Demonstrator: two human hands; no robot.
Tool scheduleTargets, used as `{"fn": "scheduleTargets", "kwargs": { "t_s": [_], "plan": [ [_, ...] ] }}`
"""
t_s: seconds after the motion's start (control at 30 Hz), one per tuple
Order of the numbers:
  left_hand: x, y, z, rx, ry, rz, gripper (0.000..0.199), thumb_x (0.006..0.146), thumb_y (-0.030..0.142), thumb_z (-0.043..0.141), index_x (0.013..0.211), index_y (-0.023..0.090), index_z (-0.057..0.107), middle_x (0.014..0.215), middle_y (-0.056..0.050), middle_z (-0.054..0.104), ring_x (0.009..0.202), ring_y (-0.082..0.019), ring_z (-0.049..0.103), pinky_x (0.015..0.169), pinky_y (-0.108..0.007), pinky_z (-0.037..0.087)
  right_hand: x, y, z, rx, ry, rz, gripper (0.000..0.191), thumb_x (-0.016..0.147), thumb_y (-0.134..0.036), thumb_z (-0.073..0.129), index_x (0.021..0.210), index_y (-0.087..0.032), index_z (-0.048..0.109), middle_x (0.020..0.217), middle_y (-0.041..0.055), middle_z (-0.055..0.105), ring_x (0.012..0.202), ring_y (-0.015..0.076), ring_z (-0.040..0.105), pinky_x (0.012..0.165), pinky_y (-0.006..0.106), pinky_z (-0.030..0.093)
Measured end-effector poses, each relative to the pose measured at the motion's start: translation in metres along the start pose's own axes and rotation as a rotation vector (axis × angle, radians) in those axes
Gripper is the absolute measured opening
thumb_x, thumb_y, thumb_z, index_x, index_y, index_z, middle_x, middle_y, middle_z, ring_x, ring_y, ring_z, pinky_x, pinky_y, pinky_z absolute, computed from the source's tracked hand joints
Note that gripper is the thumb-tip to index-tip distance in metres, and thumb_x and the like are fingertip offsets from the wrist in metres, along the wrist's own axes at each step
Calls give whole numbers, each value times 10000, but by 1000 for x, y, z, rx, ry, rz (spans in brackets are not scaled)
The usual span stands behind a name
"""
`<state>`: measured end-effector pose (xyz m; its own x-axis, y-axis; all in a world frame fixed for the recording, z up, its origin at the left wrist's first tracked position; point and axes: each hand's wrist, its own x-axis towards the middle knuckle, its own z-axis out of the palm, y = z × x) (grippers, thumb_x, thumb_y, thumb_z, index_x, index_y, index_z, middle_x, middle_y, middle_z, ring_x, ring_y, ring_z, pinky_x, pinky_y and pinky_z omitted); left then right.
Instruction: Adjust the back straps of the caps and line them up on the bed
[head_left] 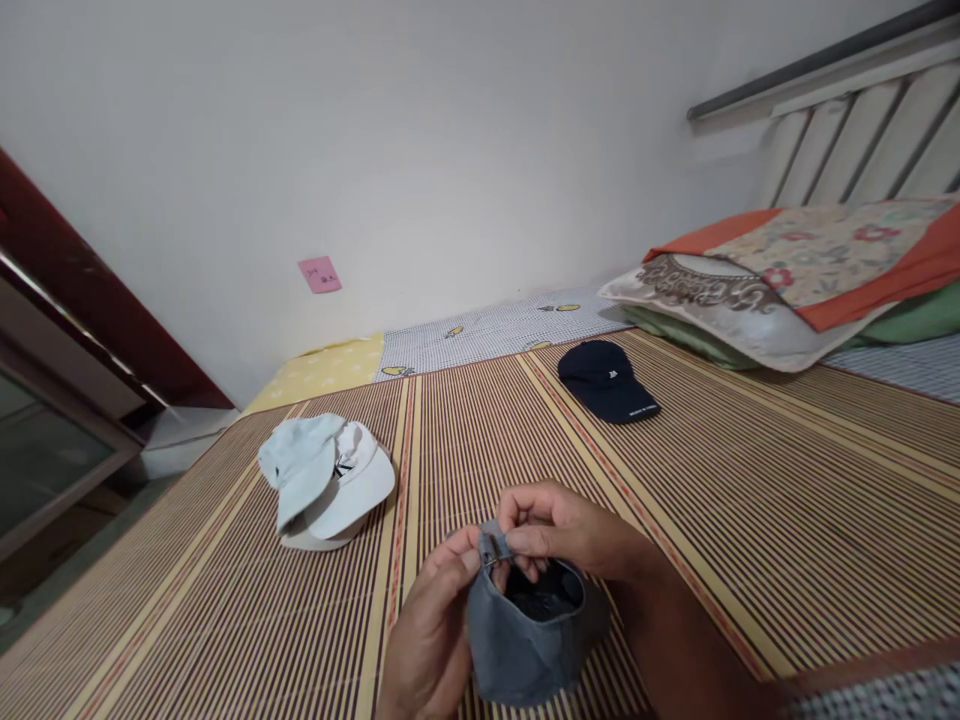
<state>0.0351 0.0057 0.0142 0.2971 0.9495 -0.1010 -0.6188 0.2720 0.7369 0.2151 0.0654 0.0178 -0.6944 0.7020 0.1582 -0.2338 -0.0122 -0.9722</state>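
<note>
A grey-blue baseball cap (517, 640) is held low in front of me, its dark inside facing up. My left hand (439, 625) pinches one side of the adjustable back strap (493, 547), near a small metal buckle. On the other side, my right hand (559, 525) has thumb and fingers closed on the same strap. Part of the cap's far edge is hidden behind my fingers. Farther off, a navy cap (600, 378) lies on the mat. To the left is a small pile of caps, a pale blue one (304, 455) overlapping a white one (364, 485).
A striped bamboo mat (465, 440) covers the bed. Pillows with a floral orange-edged cover (832, 250) lie at the back right, below a radiator (862, 130). A pink note (319, 275) is on the wall (450, 150). The bed's left edge drops to the floor.
</note>
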Motion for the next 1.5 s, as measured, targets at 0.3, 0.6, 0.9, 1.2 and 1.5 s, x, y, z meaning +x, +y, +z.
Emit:
{"fn": "scheduleTargets", "kwargs": {
  "t_s": [0.3,0.6,0.9,1.2,1.5],
  "plan": [
    [-1,1,-3,3,-38,27,120,901,275,665,858,189,593,761,3,595,709,-121,563,732,-239,439,0,2,-1,4,42,-2,323,871,-434,733,827,-156,575,648,-36,617,536,75,547,515,193,370],
    [0,0,-2,7,-13,34,181,850,266,729,790,168,588,740,5,553,711,-112,506,704,-221,412,-1,2,-2,1,19,-11,320,877,-443,723,831,-162,578,652,-41,619,538,75,544,524,198,379],
    [1,0,-4,18,-1,18,219,846,298,741,793,178,566,741,10,554,705,-107,505,678,-214,392,-1,0,-2,5,23,-15,328,870,-444,730,831,-157,576,645,-38,615,535,75,543,518,198,374],
    [4,-2,-9,33,-33,14,250,838,289,745,754,173,540,708,6,569,669,-103,497,634,-206,353,-1,1,-3,12,27,-25,319,875,-430,726,821,-156,571,651,-37,610,543,74,550,522,185,385],
    [3,0,-6,-5,-22,17,184,875,286,702,822,187,558,768,3,616,651,-93,520,680,-221,411,-1,1,-3,-4,57,-21,313,866,-424,735,820,-156,581,638,-35,610,533,72,552,515,171,397]
  ]
}}
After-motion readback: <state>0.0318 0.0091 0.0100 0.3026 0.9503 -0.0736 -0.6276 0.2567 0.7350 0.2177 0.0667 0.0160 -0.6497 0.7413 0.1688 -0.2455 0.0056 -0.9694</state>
